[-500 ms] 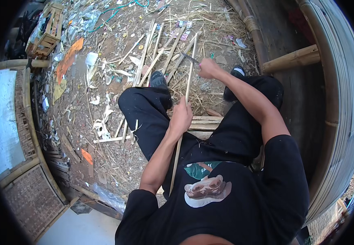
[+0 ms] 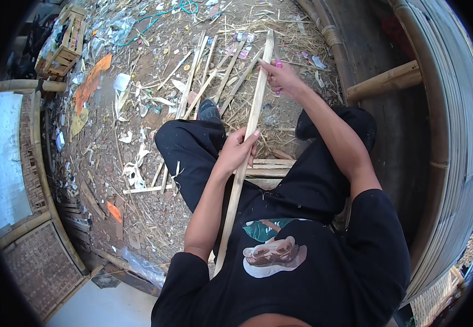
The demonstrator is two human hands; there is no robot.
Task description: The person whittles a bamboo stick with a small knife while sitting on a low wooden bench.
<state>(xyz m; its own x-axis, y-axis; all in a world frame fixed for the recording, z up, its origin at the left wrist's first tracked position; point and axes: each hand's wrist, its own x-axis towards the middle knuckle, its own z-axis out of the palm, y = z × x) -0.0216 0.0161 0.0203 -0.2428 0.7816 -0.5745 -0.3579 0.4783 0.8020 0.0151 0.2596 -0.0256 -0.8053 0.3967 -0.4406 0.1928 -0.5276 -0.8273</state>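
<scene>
A long pale strip of wood or bamboo (image 2: 256,103) runs from beside my torso up between my knees, its broad face showing. My left hand (image 2: 236,151) is wrapped round its middle, thumb lying across the face. Near the strip's far end, my right hand (image 2: 284,79) grips a knife (image 2: 278,64) by a pink handle that shows above and below the fingers. The grey blade points away from me, just right of the strip, and is hard to make out against the ground. My right thumb and forefinger reach to the strip's edge.
Several cut strips (image 2: 193,73) lie on the littered ground beyond my left shoe (image 2: 209,110). A wooden crate (image 2: 68,43) stands at the far left. On the right is a bamboo frame (image 2: 392,82). A woven panel (image 2: 43,267) stands at the lower left.
The strip has turned from its narrow edge to its broad face. My right hand has moved slightly up and right, and the knife blade has swung from across the strip to pointing away beside it.
</scene>
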